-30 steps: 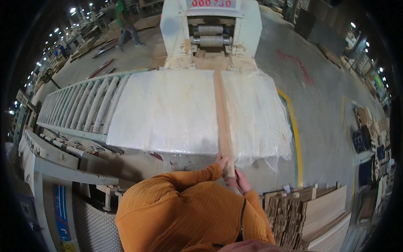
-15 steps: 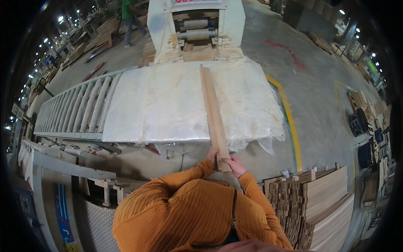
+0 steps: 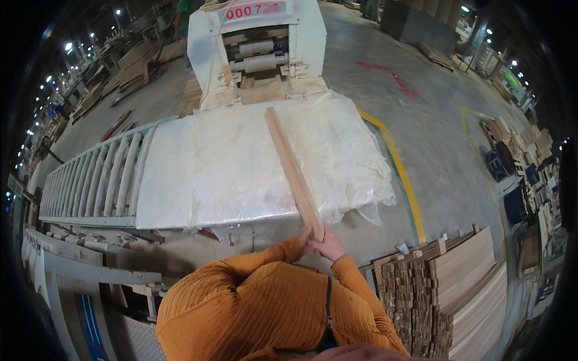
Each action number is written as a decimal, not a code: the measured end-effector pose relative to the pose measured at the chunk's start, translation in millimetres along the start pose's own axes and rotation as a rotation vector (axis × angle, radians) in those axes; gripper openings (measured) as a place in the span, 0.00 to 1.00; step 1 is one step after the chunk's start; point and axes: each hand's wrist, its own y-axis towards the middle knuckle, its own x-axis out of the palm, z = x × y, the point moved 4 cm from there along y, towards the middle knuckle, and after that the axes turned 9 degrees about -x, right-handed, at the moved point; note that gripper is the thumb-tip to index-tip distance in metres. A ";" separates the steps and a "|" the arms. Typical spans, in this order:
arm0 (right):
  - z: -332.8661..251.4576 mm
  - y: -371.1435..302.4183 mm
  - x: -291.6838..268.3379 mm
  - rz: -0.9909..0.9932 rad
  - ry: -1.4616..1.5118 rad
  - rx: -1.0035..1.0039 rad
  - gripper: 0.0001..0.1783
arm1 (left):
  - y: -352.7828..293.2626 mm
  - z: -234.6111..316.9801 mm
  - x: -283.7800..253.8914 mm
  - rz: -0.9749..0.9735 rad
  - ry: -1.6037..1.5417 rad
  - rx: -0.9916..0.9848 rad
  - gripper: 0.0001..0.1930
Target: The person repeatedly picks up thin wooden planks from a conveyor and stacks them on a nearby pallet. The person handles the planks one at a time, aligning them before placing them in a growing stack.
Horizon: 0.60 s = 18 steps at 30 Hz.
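Note:
A long wooden board (image 3: 293, 174) reaches from my hands out over the plastic-covered table (image 3: 205, 162), its far end towards the white roller machine (image 3: 256, 57). At its near end, my left hand (image 3: 304, 239) grips the left side, the fingers partly hidden. My right hand (image 3: 329, 243) is closed around the same end from the right. Both hands are close together, just off the table's front edge. The board is turned so that a narrower face shows upward.
A roller conveyor (image 3: 93, 174) joins the table on the left. Stacked wooden boards (image 3: 421, 301) stand close on my right. A grey metal frame (image 3: 96, 271) is at my lower left. A yellow floor line (image 3: 397, 162) runs past the table's right side.
The board has rolled from its broad face towards its edge, and my hands have come together at its near end. The view has shifted, bringing more of the machine's top in.

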 end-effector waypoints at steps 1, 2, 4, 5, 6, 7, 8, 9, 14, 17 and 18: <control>6.0 1.9 0.7 -0.006 -0.037 0.010 0.31 | 1.7 3.6 -1.0 0.002 0.007 -0.019 0.30; 12.4 3.3 5.1 -0.028 -0.120 0.029 0.30 | 4.2 8.3 -4.0 0.011 0.022 -0.076 0.29; 28.8 -2.6 20.7 -0.097 -0.288 0.198 0.29 | 7.0 22.5 -13.1 0.017 0.152 -0.064 0.27; 30.6 -6.5 25.9 -0.037 -0.265 0.138 0.27 | 7.2 30.1 -17.8 0.011 0.264 0.005 0.26; 37.4 -10.3 30.0 -0.046 -0.262 0.206 0.26 | 9.9 34.6 -21.7 0.081 0.378 0.037 0.25; 37.5 -10.4 28.3 0.025 -0.275 0.110 0.25 | 14.0 36.4 -19.7 0.022 0.340 0.051 0.24; 39.7 -12.4 26.4 0.050 -0.299 0.090 0.25 | 18.6 36.1 -19.6 0.040 0.307 0.022 0.23; 42.7 -14.2 22.9 0.078 -0.340 0.129 0.24 | 23.4 34.6 -18.1 0.043 0.301 -0.044 0.23; 43.5 -17.5 0.2 0.197 -0.214 0.137 0.22 | 43.8 51.1 0.3 -0.014 0.512 -0.068 0.26; 44.4 -5.5 -12.7 0.340 -0.169 0.125 0.20 | 60.7 73.2 15.9 -0.078 0.458 -0.089 0.27; 48.5 -2.1 -15.2 0.369 -0.169 0.225 0.19 | 66.8 79.2 19.1 -0.080 0.428 -0.137 0.28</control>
